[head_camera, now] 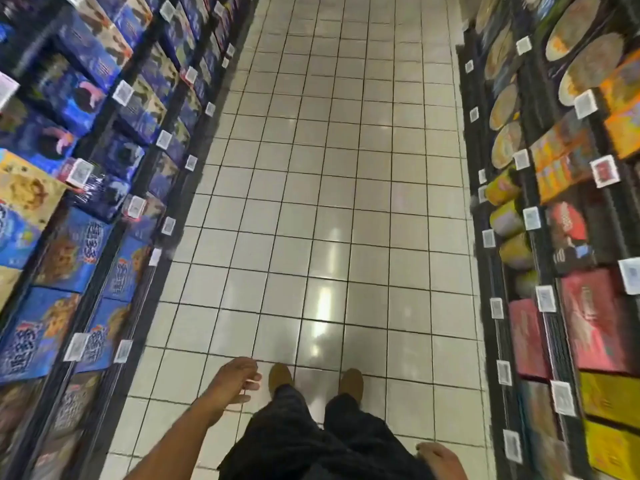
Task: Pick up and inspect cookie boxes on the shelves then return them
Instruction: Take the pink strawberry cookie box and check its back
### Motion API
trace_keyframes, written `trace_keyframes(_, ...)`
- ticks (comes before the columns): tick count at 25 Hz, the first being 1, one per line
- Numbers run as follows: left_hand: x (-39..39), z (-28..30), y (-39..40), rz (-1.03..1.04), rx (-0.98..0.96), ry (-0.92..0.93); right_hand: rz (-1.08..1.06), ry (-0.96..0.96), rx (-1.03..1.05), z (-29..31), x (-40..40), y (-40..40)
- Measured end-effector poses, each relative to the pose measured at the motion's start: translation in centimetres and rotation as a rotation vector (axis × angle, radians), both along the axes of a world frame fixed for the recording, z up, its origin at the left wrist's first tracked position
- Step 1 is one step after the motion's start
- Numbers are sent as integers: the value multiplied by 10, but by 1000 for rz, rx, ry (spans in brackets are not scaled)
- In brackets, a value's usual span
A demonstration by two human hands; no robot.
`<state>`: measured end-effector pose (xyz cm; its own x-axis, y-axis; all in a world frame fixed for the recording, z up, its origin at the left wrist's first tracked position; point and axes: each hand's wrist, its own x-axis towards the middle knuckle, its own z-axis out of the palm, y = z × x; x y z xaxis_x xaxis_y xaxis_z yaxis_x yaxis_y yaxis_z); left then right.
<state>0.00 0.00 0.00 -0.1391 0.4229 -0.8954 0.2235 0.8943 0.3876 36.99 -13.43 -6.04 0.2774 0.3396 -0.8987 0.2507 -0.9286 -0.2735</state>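
Note:
I stand in a shop aisle and look down at my feet. My left hand [232, 381] hangs out in front of my left leg, fingers relaxed, holding nothing. My right hand [440, 457] shows only in part by my right hip at the bottom edge, and nothing is in it. Blue cookie boxes [59, 251] fill the black shelves on my left. Red boxes [592, 313], yellow boxes [609, 400] and orange boxes [561, 161] fill the shelves on my right. Neither hand touches a box.
A tiled floor [332, 188] runs ahead between the two shelf rows. White price tags [77, 346] line the shelf edges. Round tins [585, 69] and yellow canisters [502, 190] sit on the right shelves farther along. My brown shoes [281, 375] stand on the tiles.

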Motion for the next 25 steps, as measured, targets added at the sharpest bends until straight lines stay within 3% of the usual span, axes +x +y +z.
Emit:
trace_keyframes(3,8,0,23,86,50,-4,-36,85,60,11,7,85)
trace_keyframes(9,-6,-7,80,176,68,23,86,260,498,79,-19,338)
trace_keyframes(13,-35,-32,162,297,56,42,73,358,615,100,-41,488)
trace_keyframes(19,-5,-30,364,95,38,50,12,272,455,56,-18,594)
trace_keyframes(25,97,24,634,-149,238,-176,-206,53,167,20,48,633)
